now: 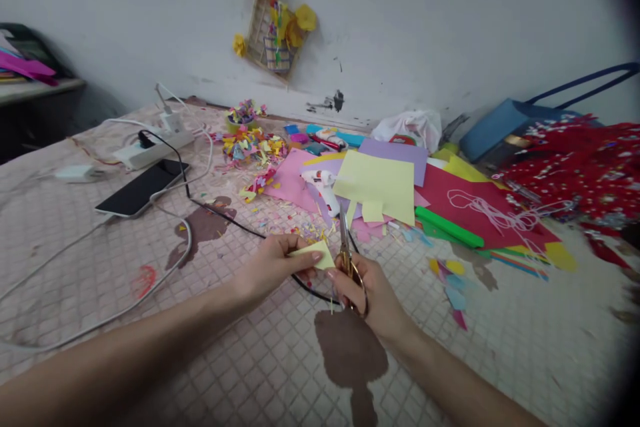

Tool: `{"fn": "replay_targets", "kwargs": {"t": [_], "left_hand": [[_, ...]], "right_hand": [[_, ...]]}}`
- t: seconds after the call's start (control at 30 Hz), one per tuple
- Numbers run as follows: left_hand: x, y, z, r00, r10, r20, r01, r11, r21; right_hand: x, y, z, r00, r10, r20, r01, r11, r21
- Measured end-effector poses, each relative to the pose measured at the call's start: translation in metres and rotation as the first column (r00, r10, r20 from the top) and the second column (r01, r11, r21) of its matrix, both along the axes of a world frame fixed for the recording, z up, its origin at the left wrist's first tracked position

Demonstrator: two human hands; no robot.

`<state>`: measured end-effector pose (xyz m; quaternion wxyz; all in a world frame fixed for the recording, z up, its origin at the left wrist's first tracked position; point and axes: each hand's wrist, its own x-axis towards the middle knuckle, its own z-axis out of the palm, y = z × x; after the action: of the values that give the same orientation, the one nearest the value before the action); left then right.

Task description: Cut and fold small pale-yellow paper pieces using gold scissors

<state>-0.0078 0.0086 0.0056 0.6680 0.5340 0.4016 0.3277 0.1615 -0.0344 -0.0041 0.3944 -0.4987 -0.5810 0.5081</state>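
Note:
Between thumb and fingers, my left hand [285, 257] pinches a small piece of pale yellow paper [320, 255]. My right hand [367, 290] grips a pair of scissors [346, 247] with gold handles, its blades pointing up and away from me. The fingertips of my right hand come close to the lower right corner of the paper; whether they touch it I cannot tell. Beyond the scissors lie a large pale yellow sheet [377, 180] and a white glue gun [325, 190] on pink and purple paper.
A black cable [240, 223] runs beneath my hands. On the left are a power strip [153, 150] and a dark-screened tablet [145, 188]. Colourful paper scraps [255, 147] pile up at the back. To the right lie a green glue stick [450, 227], white string [500, 210] and red tinsel-like material [575, 167].

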Motion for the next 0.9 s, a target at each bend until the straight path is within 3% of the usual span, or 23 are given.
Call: {"fn": "replay_targets", "kwargs": {"t": [0.4,0.57,0.7,0.8,0.9], "left_hand": [[-0.002,-0.002,0.006,1.0,0.014,0.005,-0.014,1.0,0.004],[-0.004,0.002,0.006,1.0,0.011,-0.02,-0.011,1.0,0.007],[-0.004,0.004,0.004,0.999,-0.003,-0.038,0.003,1.0,-0.005],[-0.004,0.003,0.0,0.997,0.017,0.07,-0.01,0.995,-0.101],[-0.003,0.002,-0.004,0.982,-0.018,0.19,0.06,0.974,-0.217]], "right_hand": [[0.0,-0.006,-0.004,0.998,-0.01,-0.069,0.011,1.0,0.017],[0.0,-0.004,-0.006,0.986,-0.101,-0.133,0.095,0.994,-0.052],[0.001,-0.002,-0.006,0.989,-0.04,-0.146,0.029,0.997,-0.072],[0.0,-0.003,-0.005,0.99,-0.032,-0.134,0.023,0.997,-0.068],[0.0,-0.004,-0.006,0.988,-0.061,-0.142,0.054,0.997,-0.05]]}}
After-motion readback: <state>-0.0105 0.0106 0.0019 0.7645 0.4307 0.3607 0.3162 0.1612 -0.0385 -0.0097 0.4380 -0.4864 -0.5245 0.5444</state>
